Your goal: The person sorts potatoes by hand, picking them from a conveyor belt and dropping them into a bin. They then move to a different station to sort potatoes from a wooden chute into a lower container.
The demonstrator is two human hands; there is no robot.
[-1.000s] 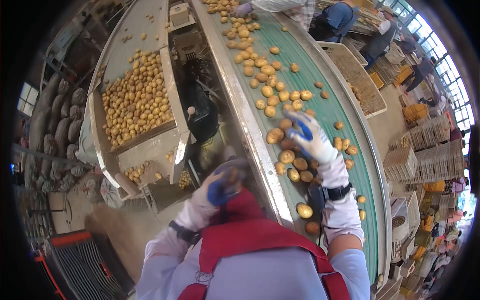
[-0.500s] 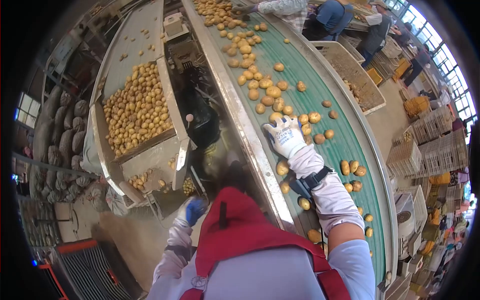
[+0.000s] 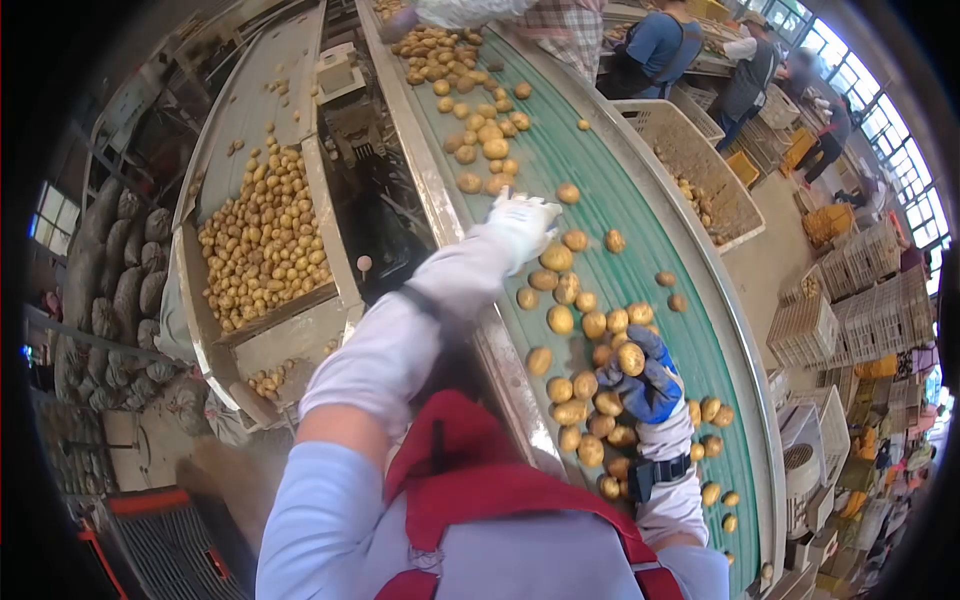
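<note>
Facing away, your left hand (image 3: 520, 225) hides its palm over the belt (image 3: 640, 225); its grip is unclear. Your right hand (image 3: 648, 382) cups one potato (image 3: 631, 358).

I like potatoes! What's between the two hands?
In the head view, loose potatoes lie on the green belt between the left hand and the right hand, which holds a potato.

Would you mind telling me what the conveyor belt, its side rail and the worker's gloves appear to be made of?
The belt looks like matte green rubber or PVC, faintly lined. The side rail is grey sheet metal with a dull shine, probably steel. The left hand wears a white knitted fabric glove; the right hand, holding a potato, has a blue coating, seemingly rubber.
</note>
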